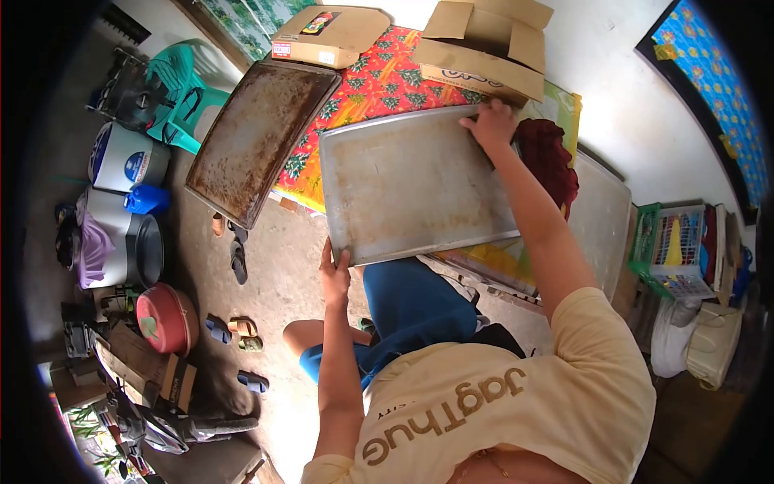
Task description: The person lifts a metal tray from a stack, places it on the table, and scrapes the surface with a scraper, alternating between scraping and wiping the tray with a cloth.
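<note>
Grey rectangular metal tray (419, 177): was in both hands, over the tabletop's (387, 73) near edge
Left hand (334, 282): had closed fingers and thumb at its near-left corner
Right hand (493, 127): was partly curled, gripping its far rim
Rust-stained dark metal tray (262, 137): overhung the left edge, unheld
Progress: handling looked unfinished; what remained could not be told

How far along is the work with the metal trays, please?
No tray looks clearly finished. In hand is the grey rectangular metal tray, held at its edges by the left hand and right hand, with brownish stains on its surface. Probably left is the rust-brown metal tray, untouched beside it.
</note>
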{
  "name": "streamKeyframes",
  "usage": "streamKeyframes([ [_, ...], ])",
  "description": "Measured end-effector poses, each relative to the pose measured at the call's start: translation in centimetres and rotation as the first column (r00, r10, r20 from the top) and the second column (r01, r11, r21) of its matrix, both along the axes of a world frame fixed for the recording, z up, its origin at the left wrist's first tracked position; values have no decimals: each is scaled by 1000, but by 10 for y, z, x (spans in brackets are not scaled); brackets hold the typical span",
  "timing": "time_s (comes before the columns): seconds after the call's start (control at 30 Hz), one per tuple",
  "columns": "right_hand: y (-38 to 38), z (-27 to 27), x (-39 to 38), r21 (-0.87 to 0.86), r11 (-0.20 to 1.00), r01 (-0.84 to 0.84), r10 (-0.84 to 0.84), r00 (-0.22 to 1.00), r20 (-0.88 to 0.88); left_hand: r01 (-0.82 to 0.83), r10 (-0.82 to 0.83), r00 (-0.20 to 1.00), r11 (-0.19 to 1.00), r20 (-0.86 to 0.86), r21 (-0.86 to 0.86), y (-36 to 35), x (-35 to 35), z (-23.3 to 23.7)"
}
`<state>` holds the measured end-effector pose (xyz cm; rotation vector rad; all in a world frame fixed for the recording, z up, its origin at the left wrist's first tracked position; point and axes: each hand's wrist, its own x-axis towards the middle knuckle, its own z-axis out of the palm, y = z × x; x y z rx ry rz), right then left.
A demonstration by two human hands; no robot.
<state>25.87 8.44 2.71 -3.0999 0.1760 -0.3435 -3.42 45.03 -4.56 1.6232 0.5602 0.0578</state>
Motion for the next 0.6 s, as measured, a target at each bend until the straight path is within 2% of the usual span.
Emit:
streamKeyframes([
  [0.03, 9, -5, 2, 3, 998, -63, 62, 996, 56, -1, 1, 1000, 1000, -5, 2, 1, 0, 0],
  [0.1, 20, -9, 9, 32, 995, -94, 91, 992, 88, -4, -1, 994, 999, -107, -44, -9, -1, 31],
  [0.23, 49, -16, 4, 61, 980, -187, 176, 972, 159, -23, 20, 998, 997, -51, -75, -8, -1, 24],
  [0.3, 63, -16, -4, 68, 953, -296, 288, 951, 110, -43, 42, 999, 997, -26, -58, -10, 0, 21],
  [0.33, 71, -16, -12, 75, 934, -349, 342, 936, 85, -43, 41, 999, 997, -32, -60, -10, -1, 21],
  [0.37, 78, -19, -24, 38, 907, -419, 409, 900, 151, -43, 41, 998, 997, -37, -62, -10, -1, 20],
  [0.47, 90, -15, -65, 106, 841, -530, 524, 848, 76, -25, 25, 999, 999, 28, -29, 1, -1, -6],
  [0.5, 92, -18, -80, 107, 811, -576, 557, 815, 161, -21, 22, 1000, 999, 23, -27, 0, -1, -5],
  [0.53, 90, -20, -93, 124, 774, -621, 605, 783, 143, -18, 18, 1000, 1000, 17, -25, 0, -1, -4],
  [0.6, 82, -13, -116, 162, 690, -705, 697, 708, 114, -24, 20, 997, 998, -71, -54, -11, -1, 30],
])
